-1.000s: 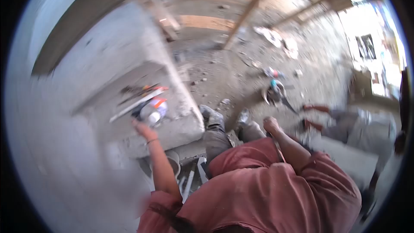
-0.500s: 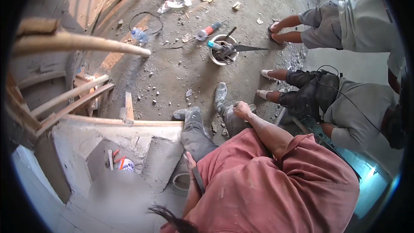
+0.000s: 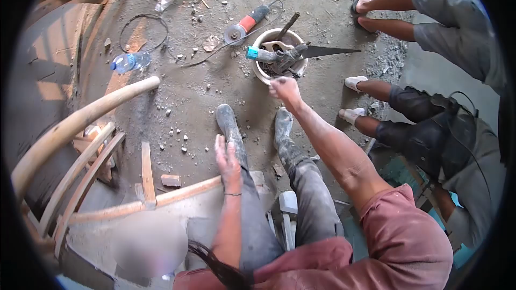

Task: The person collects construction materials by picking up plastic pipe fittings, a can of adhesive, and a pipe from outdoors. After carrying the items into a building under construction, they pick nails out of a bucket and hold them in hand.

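Observation:
My right hand (image 3: 285,91) reaches forward to the near rim of a white bucket (image 3: 263,77), its fingers curled. Whether it touches the rim or holds anything small, I cannot tell. Tools fill the bucket: a saw (image 3: 330,51) with its blade pointing right, a tool with a turquoise-ended handle (image 3: 253,52) and a dark rod (image 3: 288,26). My left hand (image 3: 229,167) hovers over my left leg, fingers stretched out and holding nothing. Just beyond the bucket, to its left, a red and grey angle grinder (image 3: 247,23) lies on the floor.
A water bottle (image 3: 130,62) and a looped cable (image 3: 167,40) lie on the rubble-strewn floor. Wooden poles (image 3: 86,121) jut in at left. Two people stand at right, one in white shoes (image 3: 353,115). A mallet-like tool (image 3: 288,204) shows between my legs.
My body has straightened and the view has shifted forward. My right hand has moved from my knee to the bucket. My left hand has lifted from beside my thigh, fingers stretched.

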### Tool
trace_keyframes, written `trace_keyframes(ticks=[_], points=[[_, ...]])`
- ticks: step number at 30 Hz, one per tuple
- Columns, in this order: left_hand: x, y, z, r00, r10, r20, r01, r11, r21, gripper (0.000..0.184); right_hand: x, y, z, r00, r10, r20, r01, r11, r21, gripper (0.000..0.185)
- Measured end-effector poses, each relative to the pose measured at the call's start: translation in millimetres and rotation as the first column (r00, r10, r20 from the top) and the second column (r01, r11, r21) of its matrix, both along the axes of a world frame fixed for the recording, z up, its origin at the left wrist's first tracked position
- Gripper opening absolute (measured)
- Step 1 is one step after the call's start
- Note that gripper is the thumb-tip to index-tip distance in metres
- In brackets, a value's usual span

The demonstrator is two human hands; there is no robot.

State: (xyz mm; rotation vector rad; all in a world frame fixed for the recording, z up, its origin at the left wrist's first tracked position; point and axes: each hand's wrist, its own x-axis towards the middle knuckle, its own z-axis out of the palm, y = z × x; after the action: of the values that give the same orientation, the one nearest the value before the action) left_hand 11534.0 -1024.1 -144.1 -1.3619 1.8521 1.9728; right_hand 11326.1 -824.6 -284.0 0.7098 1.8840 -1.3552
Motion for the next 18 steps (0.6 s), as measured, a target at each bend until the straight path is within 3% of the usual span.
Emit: trace_keyframes(ticks=[1,3,5,7,8,9,11,12,13,14,15,16,18], points=[[-16.5,9.7,-16.0,0.999,0.05,0.018,-0.052,0.991,0.126,0.061,-11.7,-10.2,-40.1,0.877,-0.369,0.309,0.445,0.866,-0.23,0.036],[-30.0,24.0,-67.3,0.999,0.045,0.004,-0.045,0.984,0.171,0.061,-58.4,-47.2,-39.5,0.468,-0.753,0.463,0.867,0.492,-0.075,0.045],[-33.3,34.7,-111.0,0.996,0.066,0.063,-0.08,0.962,0.26,0.061,-86.7,-54.8,-96.4,0.201,-0.815,0.544,0.979,0.146,-0.143,0.054],[-39.2,35.4,-128.2,0.994,0.025,0.102,-0.051,0.963,0.263,0.062,-115.0,-76.2,-81.8,0.058,-0.906,0.419,0.998,0.062,-0.005,0.049],[-47.2,32.3,-126.1,0.988,0.0,0.156,-0.042,0.963,0.268,0.061,-119.9,-71.8,-133.7,-0.004,-0.884,0.467,1.0,0.003,0.014,0.039],[-53.4,28.4,-124.8,0.979,-0.024,0.204,-0.033,0.962,0.269,0.061,-120.4,-78.3,-144.3,0.0,-0.924,0.383,0.999,0.013,0.03,0.026],[-59.4,16.4,-125.9,0.965,-0.005,0.262,-0.072,0.957,0.282,0.061,-112.6,-72.5,-142.9,0.192,-0.929,0.316,0.971,0.227,0.077,0.015],[-61.2,10.6,-125.8,0.952,0.025,0.304,-0.116,0.951,0.287,0.061,-101.5,-70.9,-131.4,0.186,-0.933,0.309,0.971,0.222,0.087,0.015],[-60.9,5.6,-132.2,0.952,0.021,0.304,-0.115,0.949,0.295,0.061,-85.6,-71.8,-112.2,0.216,-0.94,0.263,0.976,0.216,-0.027,0.012],[-57.1,-1.1,-140.9,0.936,0.128,0.328,-0.212,0.949,0.233,0.061,-66.9,-76.2,-89.3,0.241,-0.946,0.217,0.967,0.214,-0.14,0.009],[-57.1,-9.3,-147.3,0.91,0.233,0.344,-0.304,0.938,0.168,0.061,-46.5,-83.3,-59.0,0.265,-0.933,0.244,0.962,0.239,-0.128,0.007],[-60.1,-17.8,-148.7,0.889,0.302,0.345,-0.366,0.921,0.136,0.059,-18.6,-95.0,-46.6,0.38,-0.913,0.151,0.924,0.38,-0.031,0.008],[-63.0,-33.4,-148.4,0.856,0.371,0.361,-0.414,0.909,0.048,0.061,31.4,-114.8,-13.8,0.718,-0.691,-0.081,0.694,0.703,0.159,0.014]])
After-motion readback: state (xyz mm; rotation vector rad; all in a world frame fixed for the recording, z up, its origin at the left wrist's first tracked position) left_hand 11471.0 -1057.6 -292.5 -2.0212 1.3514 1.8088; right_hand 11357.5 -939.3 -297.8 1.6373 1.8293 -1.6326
